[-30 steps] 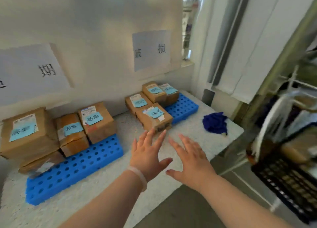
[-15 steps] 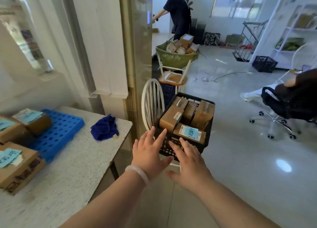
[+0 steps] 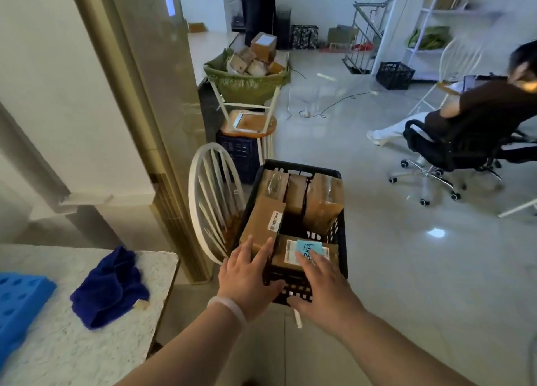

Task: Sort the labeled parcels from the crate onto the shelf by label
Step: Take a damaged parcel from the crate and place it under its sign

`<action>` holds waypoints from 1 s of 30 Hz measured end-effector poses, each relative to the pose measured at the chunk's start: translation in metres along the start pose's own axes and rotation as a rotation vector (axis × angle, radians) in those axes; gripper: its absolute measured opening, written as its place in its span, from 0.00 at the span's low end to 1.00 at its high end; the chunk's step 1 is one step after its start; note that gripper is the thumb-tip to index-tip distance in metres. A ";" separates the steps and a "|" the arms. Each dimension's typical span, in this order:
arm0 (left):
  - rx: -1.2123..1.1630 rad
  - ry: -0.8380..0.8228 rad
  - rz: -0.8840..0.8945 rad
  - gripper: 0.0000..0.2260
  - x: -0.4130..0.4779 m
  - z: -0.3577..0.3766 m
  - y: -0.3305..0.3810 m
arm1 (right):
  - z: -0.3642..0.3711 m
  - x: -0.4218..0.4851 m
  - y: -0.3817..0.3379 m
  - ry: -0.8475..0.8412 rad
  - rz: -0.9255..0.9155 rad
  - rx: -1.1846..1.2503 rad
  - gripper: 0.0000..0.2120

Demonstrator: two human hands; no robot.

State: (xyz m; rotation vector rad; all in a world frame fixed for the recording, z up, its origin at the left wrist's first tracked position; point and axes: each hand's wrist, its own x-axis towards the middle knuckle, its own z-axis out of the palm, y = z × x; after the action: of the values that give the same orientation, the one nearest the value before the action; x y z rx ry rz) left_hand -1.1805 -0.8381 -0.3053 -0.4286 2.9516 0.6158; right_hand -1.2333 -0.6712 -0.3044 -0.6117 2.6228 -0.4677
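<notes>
- Since the black crate (image 3: 343, 240) sits at centre frame, apparently on the seat of a white chair (image 3: 209, 199), I log it as raised to easy reaching height; several parcels are in it.
- Left hand (image 3: 247, 272): fingers straight and spread, holding nothing. The tips are over the near end of the slanted parcel (image 3: 264, 220), which leans along the crate's left side. I cannot confirm contact.
- Right hand (image 3: 322, 284): likewise flat, spread and empty. The tips overlap the blue-note parcel (image 3: 282, 255), which lies flat at the crate's near right, label up, presumably so it can be read at a glance.
- Upright parcels (image 3: 322, 205): these stand on end at the crate's far side, probably to save room. I can read no labels on them from here.
- Speckled counter (image 3: 72, 342), lower left: the destination, by my judgement. It carries a blue perforated tray (image 3: 17, 301) at the left edge and a dark blue cloth (image 3: 107, 287).
- Step judged: choosing a parcel, with nothing lifted yet.
</notes>
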 end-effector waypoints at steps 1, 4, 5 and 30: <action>0.000 -0.017 0.003 0.37 0.017 -0.001 -0.006 | -0.001 0.015 -0.003 -0.007 0.018 0.004 0.42; 0.019 -0.074 0.000 0.36 0.066 0.000 -0.022 | -0.003 0.059 -0.009 -0.023 0.067 0.048 0.40; 0.024 -0.091 -0.001 0.36 0.080 0.002 -0.026 | -0.002 0.072 -0.011 -0.036 0.083 0.069 0.40; -0.124 -0.175 -0.241 0.39 0.210 0.045 -0.057 | 0.021 0.183 -0.004 -0.128 0.283 0.334 0.31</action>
State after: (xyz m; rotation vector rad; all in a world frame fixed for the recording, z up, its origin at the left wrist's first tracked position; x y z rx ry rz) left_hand -1.3634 -0.9231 -0.3997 -0.6912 2.6528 0.7643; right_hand -1.3729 -0.7670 -0.3775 -0.1547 2.3838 -0.7282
